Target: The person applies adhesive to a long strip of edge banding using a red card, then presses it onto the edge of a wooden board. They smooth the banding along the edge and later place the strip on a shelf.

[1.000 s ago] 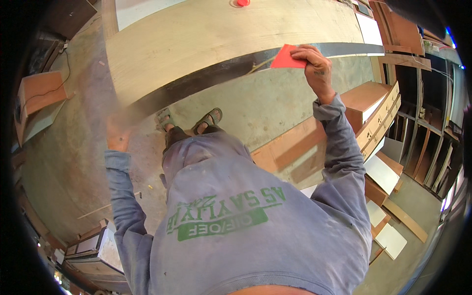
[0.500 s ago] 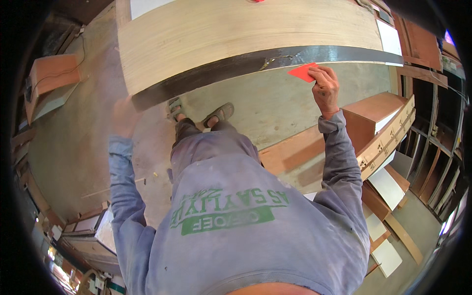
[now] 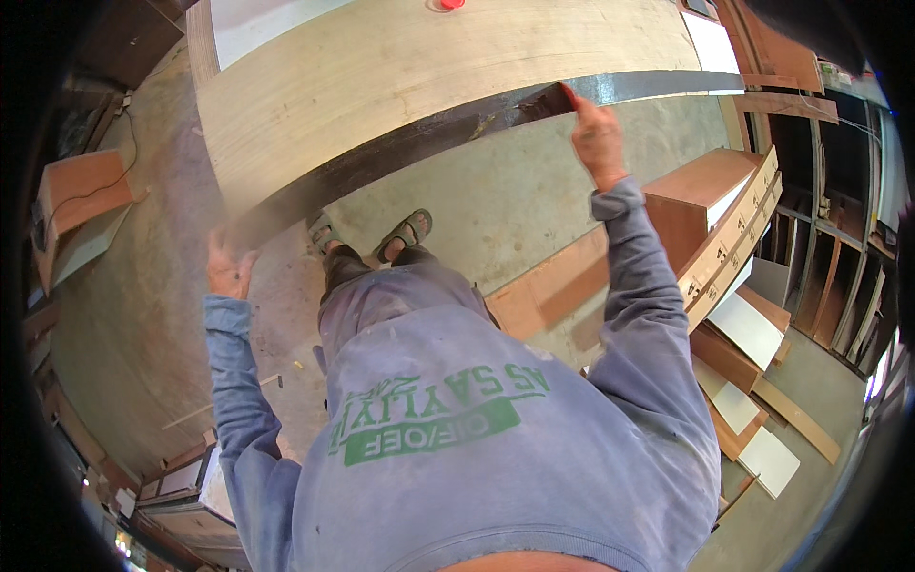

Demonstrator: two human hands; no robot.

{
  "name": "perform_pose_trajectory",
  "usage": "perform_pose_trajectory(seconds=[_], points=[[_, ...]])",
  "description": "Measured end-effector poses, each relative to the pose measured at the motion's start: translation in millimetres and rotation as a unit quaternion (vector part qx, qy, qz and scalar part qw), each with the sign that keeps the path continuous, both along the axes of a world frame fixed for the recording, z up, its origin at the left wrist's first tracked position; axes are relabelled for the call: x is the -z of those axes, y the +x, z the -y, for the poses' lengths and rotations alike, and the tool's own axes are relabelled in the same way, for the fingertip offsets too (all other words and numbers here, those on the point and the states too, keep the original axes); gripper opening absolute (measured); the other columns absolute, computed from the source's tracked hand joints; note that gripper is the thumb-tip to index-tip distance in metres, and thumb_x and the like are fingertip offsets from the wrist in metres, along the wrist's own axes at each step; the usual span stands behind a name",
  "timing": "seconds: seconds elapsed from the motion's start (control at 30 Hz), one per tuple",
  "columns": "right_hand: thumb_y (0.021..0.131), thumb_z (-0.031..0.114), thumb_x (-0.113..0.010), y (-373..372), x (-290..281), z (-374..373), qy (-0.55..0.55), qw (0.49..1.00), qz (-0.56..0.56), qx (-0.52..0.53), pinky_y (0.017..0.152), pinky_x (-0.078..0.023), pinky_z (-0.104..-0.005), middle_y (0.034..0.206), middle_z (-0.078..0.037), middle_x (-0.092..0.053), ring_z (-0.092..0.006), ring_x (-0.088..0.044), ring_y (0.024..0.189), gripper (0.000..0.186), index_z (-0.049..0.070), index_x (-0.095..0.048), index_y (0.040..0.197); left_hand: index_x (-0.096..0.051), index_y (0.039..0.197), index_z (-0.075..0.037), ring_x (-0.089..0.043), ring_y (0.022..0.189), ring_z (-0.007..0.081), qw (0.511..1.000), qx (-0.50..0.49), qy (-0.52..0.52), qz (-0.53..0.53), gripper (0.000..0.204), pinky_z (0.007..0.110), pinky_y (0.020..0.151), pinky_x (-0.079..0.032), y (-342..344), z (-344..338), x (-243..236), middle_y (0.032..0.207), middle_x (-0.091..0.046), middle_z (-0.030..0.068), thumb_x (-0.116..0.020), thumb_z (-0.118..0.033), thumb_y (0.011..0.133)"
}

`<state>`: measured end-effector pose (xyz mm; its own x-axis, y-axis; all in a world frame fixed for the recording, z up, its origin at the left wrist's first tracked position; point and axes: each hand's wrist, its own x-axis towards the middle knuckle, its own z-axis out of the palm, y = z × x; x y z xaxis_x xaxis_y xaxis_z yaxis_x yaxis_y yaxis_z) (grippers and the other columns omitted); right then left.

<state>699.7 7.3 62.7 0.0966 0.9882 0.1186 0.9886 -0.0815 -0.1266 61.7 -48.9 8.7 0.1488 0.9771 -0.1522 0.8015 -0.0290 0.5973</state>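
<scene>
My right hand (image 3: 598, 141) grips a red flat spreader (image 3: 570, 96), now seen nearly edge-on. The spreader is against the long dark strip (image 3: 381, 153), which runs along the near edge of a pale wooden panel (image 3: 400, 71). Part of the strip around and right of the spreader looks wet and shiny, with a yellowish smear to the left. At the strip's left end is my left hand (image 3: 230, 269), palm showing and thumb spread; its fingertips are blurred, and whether they touch the panel's corner is unclear.
A red round lid or cup (image 3: 446, 4) sits on the panel's far part. Brown wooden boxes (image 3: 701, 186) and a long pale board (image 3: 734, 248) stand to the right, with white-faced boards (image 3: 770, 462) below. An orange-brown box (image 3: 88, 195) is at the left.
My right hand has brought the red spreader up and left onto the dark strip and turned it edge-on. My left hand has dropped slightly. The whole view has shifted a little.
</scene>
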Motion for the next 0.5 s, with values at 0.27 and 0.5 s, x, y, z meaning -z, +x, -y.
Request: perform_pose_trajectory(seconds=[0.27, 0.5], points=[[0.083, 0.003, -0.063, -69, 9, 11, 0.098, 0.991, -0.090, -0.017, 0.077, -0.053, -0.0478, 0.088, -0.019, -0.071, -0.0385, -0.065, 0.088, 0.019, 0.006, -0.071, 0.099, -0.057, 0.141, -0.004, -0.061, 0.110, 0.0329, 0.998, 0.039, 0.054, -0.022, 0.068, 0.040, 0.095, -0.053, -12, -1, 9, 0.128, -0.055, 0.0171, -0.078, -0.007, 0.077], [0.082, 0.012, -0.063, 70, 9, -18, 0.074, 0.994, 0.002, 0.082, 0.077, -0.052, -0.0536, 0.083, -0.023, -0.069, -0.0440, -0.066, 0.085, 0.013, 0.005, -0.069, 0.091, -0.056, 0.144, -0.009, -0.063, 0.111, 0.0369, 1.000, 0.018, 0.017, 0.001, 0.069, 0.044, 0.095, -0.054, -10, 0, 10, 0.134, -0.054, 0.0196, -0.078, -0.011, 0.079]])
